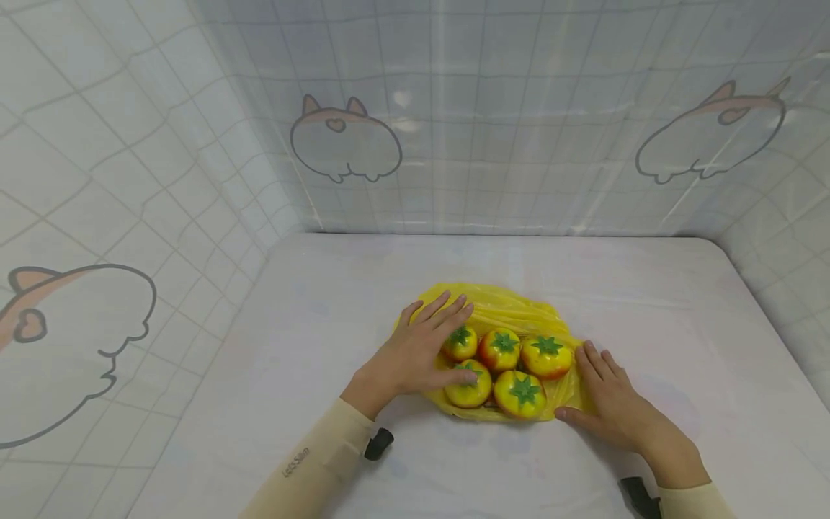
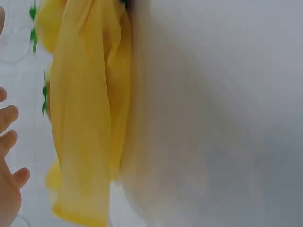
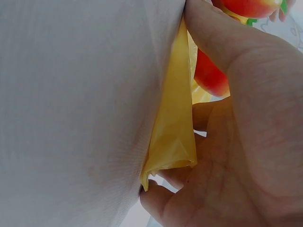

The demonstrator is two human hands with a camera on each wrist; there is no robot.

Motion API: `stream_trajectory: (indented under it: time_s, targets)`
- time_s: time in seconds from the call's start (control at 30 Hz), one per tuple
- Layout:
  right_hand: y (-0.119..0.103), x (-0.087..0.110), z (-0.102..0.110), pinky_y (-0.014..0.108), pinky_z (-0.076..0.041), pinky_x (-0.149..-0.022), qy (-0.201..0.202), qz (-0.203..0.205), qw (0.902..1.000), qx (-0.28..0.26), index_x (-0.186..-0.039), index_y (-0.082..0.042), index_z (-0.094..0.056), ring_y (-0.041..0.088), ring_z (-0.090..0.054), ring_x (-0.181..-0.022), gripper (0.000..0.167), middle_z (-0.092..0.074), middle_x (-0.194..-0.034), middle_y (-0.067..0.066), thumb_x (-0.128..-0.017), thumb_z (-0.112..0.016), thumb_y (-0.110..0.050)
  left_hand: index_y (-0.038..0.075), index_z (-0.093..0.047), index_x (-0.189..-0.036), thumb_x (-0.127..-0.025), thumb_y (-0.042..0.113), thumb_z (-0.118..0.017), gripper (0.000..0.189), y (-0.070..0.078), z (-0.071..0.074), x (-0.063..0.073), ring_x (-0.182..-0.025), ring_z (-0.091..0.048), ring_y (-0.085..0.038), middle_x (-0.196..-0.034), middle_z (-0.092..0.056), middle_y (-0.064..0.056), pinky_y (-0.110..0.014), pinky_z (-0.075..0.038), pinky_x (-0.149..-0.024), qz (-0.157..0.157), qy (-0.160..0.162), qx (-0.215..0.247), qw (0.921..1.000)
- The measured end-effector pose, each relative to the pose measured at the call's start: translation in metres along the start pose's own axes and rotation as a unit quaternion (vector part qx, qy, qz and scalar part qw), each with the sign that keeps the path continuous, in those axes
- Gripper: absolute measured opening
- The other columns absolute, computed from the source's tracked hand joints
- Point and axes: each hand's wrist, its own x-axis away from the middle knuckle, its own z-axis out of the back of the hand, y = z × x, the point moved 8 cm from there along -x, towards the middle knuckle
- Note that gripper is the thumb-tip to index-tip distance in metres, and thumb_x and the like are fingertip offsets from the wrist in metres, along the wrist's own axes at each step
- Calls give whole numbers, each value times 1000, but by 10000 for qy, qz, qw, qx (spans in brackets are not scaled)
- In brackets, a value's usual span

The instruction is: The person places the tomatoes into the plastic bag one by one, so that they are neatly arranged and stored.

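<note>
Several toy persimmons (image 1: 524, 393), yellow and red with green leaf tops, sit close together on a crumpled yellow plastic bag (image 1: 512, 306). My left hand (image 1: 415, 357) is spread over the left end of the group, its thumb across the lower-left persimmon in the head view. In the left wrist view its fingers (image 2: 8, 142) stand apart from the bag's folded side (image 2: 80, 118). At the bag's right edge, my right hand (image 1: 612, 404) lies with straight fingers. The right wrist view has the bag's edge (image 3: 175, 127) between the thumb (image 3: 213, 35) and the other fingers.
A white cloth-covered table (image 1: 311, 324) bears the bag. Grid-patterned curtains with cartoon animal drawings (image 1: 346, 144) close in the back and both sides. Black wrist devices (image 1: 379, 443) sit beneath both forearms.
</note>
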Motion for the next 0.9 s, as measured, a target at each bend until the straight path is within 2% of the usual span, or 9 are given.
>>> stream_trajectory:
  time_s: [0.17, 0.33, 0.53, 0.67, 0.77, 0.9]
  targets:
    - [2, 1, 0, 75, -20, -114, -11, -33, 10000, -13, -158, 12, -17, 64, -13, -145, 116, -12, -164, 37, -86, -72, -62, 25, -25, -165, -91, 80, -48, 95, -17, 6, 5, -160, -12, -21, -171, -22, 4, -60, -19, -123, 231, 183, -93, 9995]
    - [3, 0, -1, 75, -19, -114, -22, -66, 10000, -16, -158, 12, -17, 64, -13, -146, 115, -11, -164, 37, -88, -71, -61, 23, -30, -163, -93, 80, -44, 91, -37, 8, 12, -159, -14, -21, -171, -24, 2, -60, -22, -122, 476, 182, -89, 9987]
    - [2, -1, 0, 75, -18, -115, -94, -126, 9999, 3, -159, 11, -17, 63, -12, -147, 117, -10, -165, 36, -87, -70, -65, 24, -28, -164, -94, 81, -38, 90, -72, 11, 30, -160, -13, -21, -171, -21, 3, -60, -19, -123, 1024, 22, -91, 9947]
    - [2, -1, 1, 76, -19, -114, -137, -140, 9998, 55, -158, 11, -17, 63, -12, -146, 118, -11, -165, 36, -87, -70, -65, 25, -27, -164, -96, 78, -38, 87, -93, 15, 43, -159, -13, -23, -172, -19, 3, -61, -19, -122, 1358, 35, -47, 9907]
    - [3, -3, 2, 76, -20, -114, -159, -128, 9997, 110, -158, 12, -17, 64, -13, -146, 118, -11, -164, 37, -86, -70, -65, 25, -28, -164, -98, 75, -38, 83, -104, 20, 51, -159, -14, -25, -172, -19, 3, -61, -18, -122, 1530, 62, -51, 9882]
    - [3, -5, 5, 75, -21, -114, -196, -109, 9995, 213, -158, 11, -18, 64, -15, -145, 117, -12, -164, 37, -87, -69, -67, 24, -30, -163, -101, 71, -38, 78, -111, 27, 57, -159, -14, -26, -172, -19, 1, -62, -16, -123, 1663, 83, -91, 9860]
